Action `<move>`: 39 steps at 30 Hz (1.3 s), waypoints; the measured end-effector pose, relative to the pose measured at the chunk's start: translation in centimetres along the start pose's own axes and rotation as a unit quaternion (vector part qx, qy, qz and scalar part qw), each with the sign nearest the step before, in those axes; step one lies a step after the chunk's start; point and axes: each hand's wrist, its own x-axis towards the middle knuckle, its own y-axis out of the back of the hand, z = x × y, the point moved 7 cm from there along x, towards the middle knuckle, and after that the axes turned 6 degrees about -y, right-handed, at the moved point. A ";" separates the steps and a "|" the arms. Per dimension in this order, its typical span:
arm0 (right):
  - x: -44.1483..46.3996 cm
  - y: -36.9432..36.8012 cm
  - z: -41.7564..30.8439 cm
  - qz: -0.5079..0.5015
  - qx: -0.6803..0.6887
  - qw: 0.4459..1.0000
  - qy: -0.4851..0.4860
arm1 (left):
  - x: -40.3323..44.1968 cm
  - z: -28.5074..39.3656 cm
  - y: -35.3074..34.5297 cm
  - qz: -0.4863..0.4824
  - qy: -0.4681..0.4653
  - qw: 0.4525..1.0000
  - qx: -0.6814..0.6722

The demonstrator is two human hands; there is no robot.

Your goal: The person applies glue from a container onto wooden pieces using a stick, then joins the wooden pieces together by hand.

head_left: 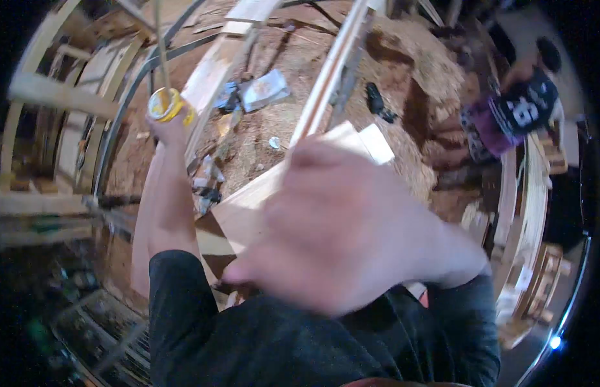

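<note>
My left hand (171, 129), arm stretched forward on the left, is closed around a small yellow tub (159, 115) with a pale rim. A thin light stick (161, 55) rises in line with the tub's mouth; I cannot tell whether it stands in it. Close to the camera, my right hand (342, 226) is large and smeared by motion, its back toward me and its thumb pointing to the lower left. Its fingertips are hidden, so I cannot see whether it holds anything. Behind it lies a pale wooden board (248, 216), partly covered by the hand.
Long wooden beams (216, 71) and a pale rail (332, 71) run away ahead. Sawdust (403, 51) and wrappers (264, 90) litter the ground. A person in a dark numbered shirt (522, 106) is at the right. Wooden frames (61, 97) stand left; stacked boards (529, 213) lie right.
</note>
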 end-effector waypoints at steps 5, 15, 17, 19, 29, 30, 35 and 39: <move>1.0 0.1 -1.0 -0.016 0.127 0.991 0.041 | 0.8 -2.7 -0.9 -0.010 0.012 0.998 -0.061; -20.9 -7.2 14.4 -0.113 0.078 0.913 -0.383 | -4.2 1.1 3.2 -0.066 0.228 0.959 0.157; -28.2 -8.6 17.3 -0.294 0.067 0.807 -0.507 | -8.1 4.3 4.5 -0.251 0.186 0.949 0.050; -31.8 -10.2 18.0 -0.333 0.165 0.735 -0.567 | -12.4 9.8 4.3 -0.500 0.079 0.859 0.076; -44.2 -24.2 24.0 -0.236 0.553 0.444 -0.664 | -22.1 16.8 5.2 -0.677 0.008 0.714 0.180; -46.9 -26.3 25.1 -0.159 0.625 0.338 -0.686 | -22.0 17.6 5.8 -0.665 -0.006 0.719 0.203; -31.4 -17.8 24.4 -0.064 0.638 0.547 -0.538 | -19.4 26.7 13.5 -0.521 -0.058 0.816 0.244; -16.0 -11.5 22.9 -0.009 0.678 0.638 -0.365 | -16.5 34.9 23.0 -0.302 -0.115 0.908 0.266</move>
